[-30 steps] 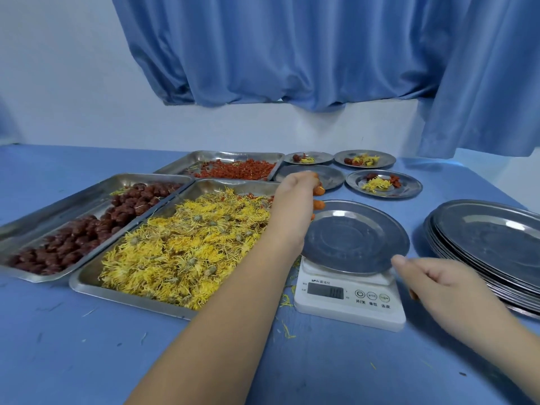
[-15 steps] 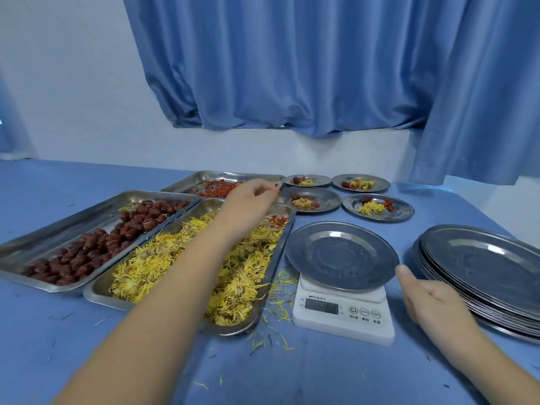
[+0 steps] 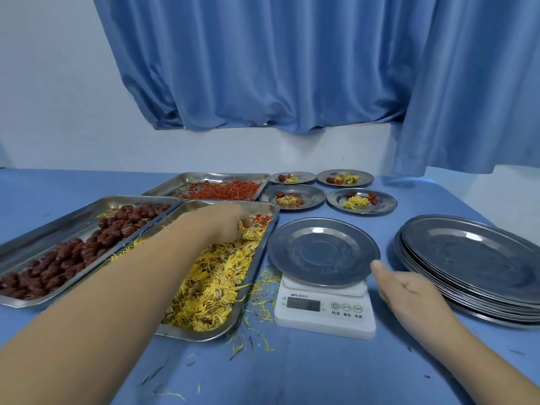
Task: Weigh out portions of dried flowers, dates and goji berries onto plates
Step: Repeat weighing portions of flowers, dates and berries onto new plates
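Observation:
My left hand (image 3: 225, 222) reaches across the tray of yellow dried flowers (image 3: 216, 276), and its curled fingers dig into the flowers at the tray's far end. To the left lies a tray of dark red dates (image 3: 73, 258). Behind them is a tray of goji berries (image 3: 225, 190). An empty steel plate (image 3: 321, 252) sits on the white scale (image 3: 324, 314). My right hand (image 3: 409, 293) rests relaxed beside the scale, holding nothing, with its thumb close to the plate's rim.
Several small plates (image 3: 361, 201) with portions of flowers, dates and berries stand at the back. A stack of empty steel plates (image 3: 473, 258) is at the right. Loose petals litter the blue table (image 3: 292, 369) near the scale. A blue curtain hangs behind.
My left hand has come back from the far plates and the goji tray and dropped into the dried flowers. My right hand has stayed beside the scale.

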The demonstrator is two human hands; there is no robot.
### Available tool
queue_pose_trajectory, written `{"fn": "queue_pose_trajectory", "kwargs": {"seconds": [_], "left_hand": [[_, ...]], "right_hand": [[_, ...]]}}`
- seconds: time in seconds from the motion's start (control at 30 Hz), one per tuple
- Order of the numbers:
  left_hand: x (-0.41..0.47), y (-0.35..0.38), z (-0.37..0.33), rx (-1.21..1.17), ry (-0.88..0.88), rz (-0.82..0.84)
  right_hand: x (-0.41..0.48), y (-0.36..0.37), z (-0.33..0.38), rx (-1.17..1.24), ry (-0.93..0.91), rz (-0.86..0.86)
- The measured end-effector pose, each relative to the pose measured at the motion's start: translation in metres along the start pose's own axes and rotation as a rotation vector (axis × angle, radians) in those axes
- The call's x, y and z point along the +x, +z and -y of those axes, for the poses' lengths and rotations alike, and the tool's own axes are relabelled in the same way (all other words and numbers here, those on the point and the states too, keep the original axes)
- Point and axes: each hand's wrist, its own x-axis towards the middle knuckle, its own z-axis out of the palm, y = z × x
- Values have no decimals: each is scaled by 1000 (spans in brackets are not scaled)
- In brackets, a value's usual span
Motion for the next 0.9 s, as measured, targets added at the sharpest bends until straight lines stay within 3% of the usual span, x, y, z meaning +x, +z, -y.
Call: {"fn": "queue_pose_trajectory", "kwargs": {"seconds": [0.2, 0.47, 0.73, 0.9], "left_hand": [[-5, -27, 22, -274, -97, -146], [-12, -37, 25, -706, -138, -88], [-18, -50, 1, -825, -59, -130], [-22, -46, -46, -790, 81, -29]], "right_hand": [[4, 1, -7, 28, -16, 14], [7, 1, -9, -13, -15, 19], [8, 1, -11, -23, -5, 9], [9, 1, -13, -32, 3, -3]]}}
